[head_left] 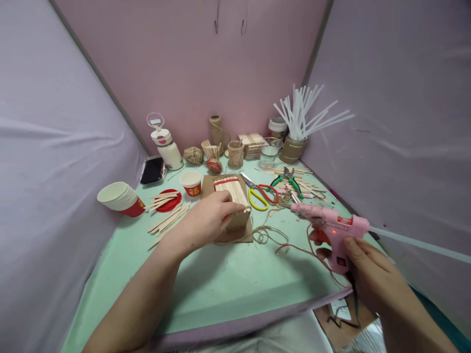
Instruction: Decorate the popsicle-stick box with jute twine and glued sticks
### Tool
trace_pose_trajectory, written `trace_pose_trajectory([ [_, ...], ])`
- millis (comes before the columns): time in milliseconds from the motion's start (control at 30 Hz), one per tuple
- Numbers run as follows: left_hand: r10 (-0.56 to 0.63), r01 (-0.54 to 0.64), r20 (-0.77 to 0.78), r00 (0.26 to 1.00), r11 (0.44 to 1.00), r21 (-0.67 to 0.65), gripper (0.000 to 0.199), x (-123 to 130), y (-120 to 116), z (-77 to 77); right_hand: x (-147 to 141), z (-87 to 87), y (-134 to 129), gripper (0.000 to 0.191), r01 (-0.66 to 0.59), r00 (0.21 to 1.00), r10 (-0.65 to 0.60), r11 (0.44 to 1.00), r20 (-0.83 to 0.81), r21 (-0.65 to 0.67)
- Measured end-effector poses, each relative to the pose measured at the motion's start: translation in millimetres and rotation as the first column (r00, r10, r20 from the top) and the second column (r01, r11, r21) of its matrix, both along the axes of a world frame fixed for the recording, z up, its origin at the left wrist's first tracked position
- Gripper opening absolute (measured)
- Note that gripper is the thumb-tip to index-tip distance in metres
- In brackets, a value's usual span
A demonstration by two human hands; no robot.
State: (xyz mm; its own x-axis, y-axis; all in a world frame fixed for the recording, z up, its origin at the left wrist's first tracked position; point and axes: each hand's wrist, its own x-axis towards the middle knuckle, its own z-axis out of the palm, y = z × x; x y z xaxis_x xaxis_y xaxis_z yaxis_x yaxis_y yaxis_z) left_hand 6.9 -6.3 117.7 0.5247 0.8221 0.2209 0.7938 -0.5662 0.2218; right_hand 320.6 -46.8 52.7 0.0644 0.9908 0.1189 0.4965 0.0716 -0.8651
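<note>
My right hand (371, 264) is closed around the handle of a pink hot glue gun (331, 220), its small orange light lit and a clear glue stick trailing from the back. The nozzle points left over the table. At the table's middle, my left hand (215, 213) rests over a small cardboard box topped with wooden craft sticks (239, 192), with a red cord across their far ends. Its index finger reaches along the near stick ends to the right corner; the other fingers are bent and partly hidden. The box stands on a brown cardboard sheet (247, 236).
Right of the box lie scissors (258, 200), green-handled pliers (294, 186), loose sticks and tangled twine (263, 235). Left are paper cups (123, 196), a red dish (175, 202) and a cup (191, 184). Behind stand a bottle (170, 152), twine spool (216, 130) and glue-stick jar (293, 149).
</note>
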Motion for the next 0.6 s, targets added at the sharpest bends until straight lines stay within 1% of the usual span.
trace_pose_trajectory([
  [67, 0.01, -0.01, -0.019, 1.0, 1.0, -0.021, 0.034, -0.3, 0.4, 1.0, -12.9, 9.5, -3.2, 0.047, -0.107, 0.989, 0.094, 0.988, -0.113, -0.111],
  [100, 0.011, -0.012, -0.021, 1.0, 1.0, -0.028, 0.034, -0.3, 0.5, 2.0, -19.4, 15.0, -4.3, 0.044, -0.141, 0.985, 0.125, 0.982, -0.119, -0.129],
  [200, 0.0, 0.0, 0.005, 1.0, 1.0, -0.021, 0.032, 0.3, 2.2, 6.0, -36.8, 29.3, -6.3, 0.041, -0.166, 0.984, 0.157, 0.98, -0.084, -0.113],
  [267, -0.021, 0.021, 0.022, 1.0, 1.0, -0.003, 0.029, 0.9, 4.5, 8.9, -44.8, 34.0, -7.3, 0.041, -0.164, 0.986, 0.159, 0.982, -0.057, -0.098],
  [367, -0.039, 0.039, 0.017, 0.999, 0.999, 0.016, 0.024, 2.1, 8.4, 12.1, -50.4, 33.4, -9.0, 0.04, -0.17, 0.985, 0.171, 0.982, 0.006, -0.082],
  [467, -0.003, 0.003, 0.023, 1.0, 1.0, 0.027, 0.021, 3.7, 10.6, 14.1, -52.2, 29.5, -11.1, 0.039, -0.184, 0.979, 0.188, 0.981, 0.076, -0.063],
  [600, 0.051, -0.05, 0.03, 0.998, 0.999, -0.009, 0.02, 5.5, 10.0, 17.1, -55.7, 28.0, -12.8, 0.037, -0.213, 0.971, 0.215, 0.977, 0.102, -0.033],
])
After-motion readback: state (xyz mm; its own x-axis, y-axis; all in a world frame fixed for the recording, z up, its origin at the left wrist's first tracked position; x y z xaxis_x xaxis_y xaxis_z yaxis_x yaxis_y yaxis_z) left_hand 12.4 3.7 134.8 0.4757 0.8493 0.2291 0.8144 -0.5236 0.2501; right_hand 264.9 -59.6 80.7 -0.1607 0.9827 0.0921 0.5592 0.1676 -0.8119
